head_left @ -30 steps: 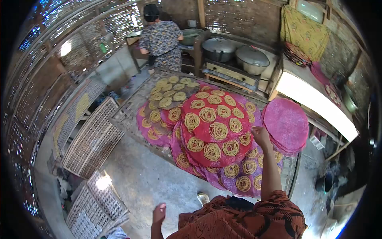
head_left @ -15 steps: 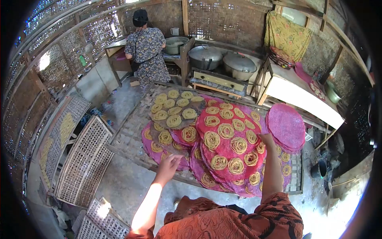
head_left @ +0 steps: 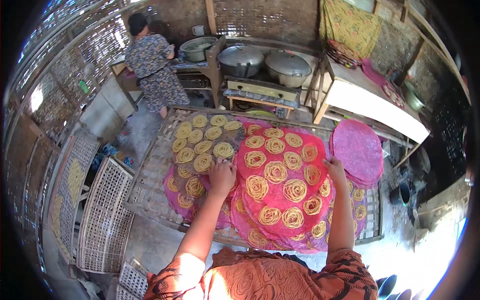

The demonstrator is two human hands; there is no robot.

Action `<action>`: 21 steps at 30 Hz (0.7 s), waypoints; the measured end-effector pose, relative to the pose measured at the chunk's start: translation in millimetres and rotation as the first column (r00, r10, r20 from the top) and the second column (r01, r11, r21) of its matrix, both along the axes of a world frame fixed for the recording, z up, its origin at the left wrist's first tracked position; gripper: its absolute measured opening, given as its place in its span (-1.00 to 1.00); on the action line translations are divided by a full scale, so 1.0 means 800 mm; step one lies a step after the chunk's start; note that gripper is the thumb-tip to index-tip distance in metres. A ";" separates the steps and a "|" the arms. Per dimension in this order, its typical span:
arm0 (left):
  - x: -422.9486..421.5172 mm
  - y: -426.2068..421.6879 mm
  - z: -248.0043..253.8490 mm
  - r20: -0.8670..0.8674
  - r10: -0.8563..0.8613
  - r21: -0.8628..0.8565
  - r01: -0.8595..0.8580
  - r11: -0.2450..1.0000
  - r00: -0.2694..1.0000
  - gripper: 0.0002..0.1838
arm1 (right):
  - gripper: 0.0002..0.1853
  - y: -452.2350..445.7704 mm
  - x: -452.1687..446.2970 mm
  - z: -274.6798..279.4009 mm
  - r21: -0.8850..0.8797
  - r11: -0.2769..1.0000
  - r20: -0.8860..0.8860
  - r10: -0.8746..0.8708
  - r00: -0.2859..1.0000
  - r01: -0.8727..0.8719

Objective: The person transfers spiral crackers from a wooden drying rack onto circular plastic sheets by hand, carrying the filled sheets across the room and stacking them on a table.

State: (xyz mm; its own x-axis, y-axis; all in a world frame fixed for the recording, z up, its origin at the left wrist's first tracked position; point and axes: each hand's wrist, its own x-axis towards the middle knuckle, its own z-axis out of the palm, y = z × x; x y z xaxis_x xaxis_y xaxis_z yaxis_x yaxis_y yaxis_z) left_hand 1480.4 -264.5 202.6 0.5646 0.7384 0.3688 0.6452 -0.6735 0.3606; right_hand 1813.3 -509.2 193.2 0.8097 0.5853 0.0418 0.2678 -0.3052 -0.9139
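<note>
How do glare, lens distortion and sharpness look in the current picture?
Head view: glare burns out the table panel and the floor at lower right; fisheye distortion bows the rack at picture left and corners go black; left hand and right hand look reasonably sharp.

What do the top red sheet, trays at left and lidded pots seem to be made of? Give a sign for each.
Red sheet: probably thin plastic or fine mesh, slightly glossy; nests show through near the right hand.
Trays: likely bamboo, matte; flat, pale strips form an open lattice.
Pots: metal, perhaps aluminium; grey, dull sheen.
</note>
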 end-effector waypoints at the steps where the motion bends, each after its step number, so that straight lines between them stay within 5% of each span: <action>1: 0.003 0.002 0.001 -0.055 0.030 0.028 -0.029 0.999 0.998 -0.82 | -0.76 0.000 -0.005 0.009 -0.004 1.000 -0.015 -0.023 1.000 0.023; 7: 0.015 0.012 0.003 -0.055 -0.054 -0.007 0.054 0.999 0.997 -0.82 | -0.82 0.023 -0.029 0.065 -0.004 0.996 -0.134 0.083 0.987 -0.084; 13: 0.036 0.027 0.024 0.323 -0.112 -0.386 0.238 0.891 0.940 -0.86 | -0.84 0.061 -0.054 0.148 0.185 0.955 -0.255 0.273 0.928 -0.230; 18: 0.046 0.050 0.121 0.474 -0.113 -0.491 0.368 0.790 0.873 -0.82 | -0.83 0.095 -0.052 0.233 0.251 0.921 -0.240 0.358 0.902 -0.298; 21: 0.044 0.081 0.188 0.680 -0.068 -0.520 0.545 0.658 0.730 -0.86 | -0.84 0.080 -0.053 0.297 0.390 0.865 -0.238 0.426 0.873 -0.316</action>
